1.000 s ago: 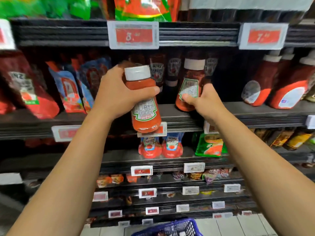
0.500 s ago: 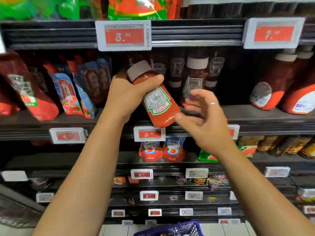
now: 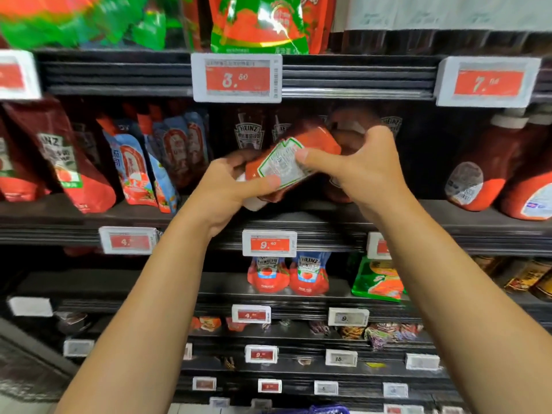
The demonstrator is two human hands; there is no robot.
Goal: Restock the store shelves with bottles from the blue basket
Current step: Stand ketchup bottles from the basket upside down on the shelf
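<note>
Red plastic squeeze ketchup bottle w/ white cap and green-edged label (image 3: 291,162) is now held in both hands, tilted hard, cap end low-left, base up-right, label facing cam. It sits in front of the ketchup shelf (image 3: 448,216), above the 9.40 price tag (image 3: 269,243), not yet on the shelf. Left hand (image 3: 230,189) wraps the cap end, thumb across the label. Right hand (image 3: 358,165) grips the base end, thumb on the label (0.5 s ago it was free, reaching in; 1 s ago it was on a shelved bottle). Bottle was cap-up in the left hand alone then, so it's being flipped, prob to stand cap-down like the dark Heinz bottles (image 3: 249,130) behind. Next: finish the turn, slot it in the gap. Risk: knocking neighbours. Blue basket (image 3: 328,409) barely visible at bottom edge, contents can't tell.
</note>
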